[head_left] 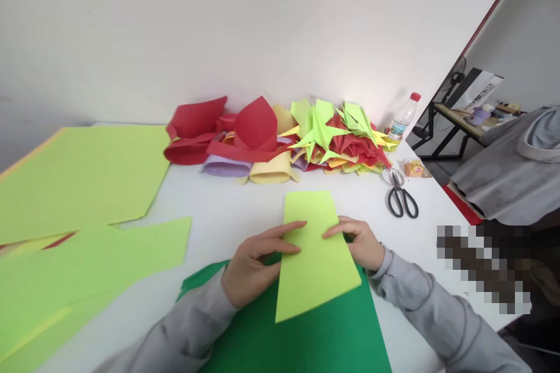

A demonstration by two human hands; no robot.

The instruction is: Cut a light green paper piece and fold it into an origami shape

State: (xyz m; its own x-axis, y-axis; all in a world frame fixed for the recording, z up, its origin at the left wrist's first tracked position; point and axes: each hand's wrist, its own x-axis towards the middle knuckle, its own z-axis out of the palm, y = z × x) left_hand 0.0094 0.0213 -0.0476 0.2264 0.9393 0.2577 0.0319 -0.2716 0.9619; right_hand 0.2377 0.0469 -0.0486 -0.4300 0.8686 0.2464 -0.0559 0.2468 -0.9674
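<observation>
Between my two hands is a lime-green sheet of paper, held tilted over a dark green sheet. My left hand grips its left edge, with the fingers lying on the top face. At the opposite edge my right hand pinches the paper, one finger on top and the others partly hidden behind it. The dark green sheet lies on the white table, partly covered by my left forearm and the paper.
Large lime-green sheets lie at left. Along the wall sit red paper shapes and folded paper stars. Black-handled scissors, a plastic bottle and a small packaged snack are at right. Beyond the table's edge hangs grey cloth.
</observation>
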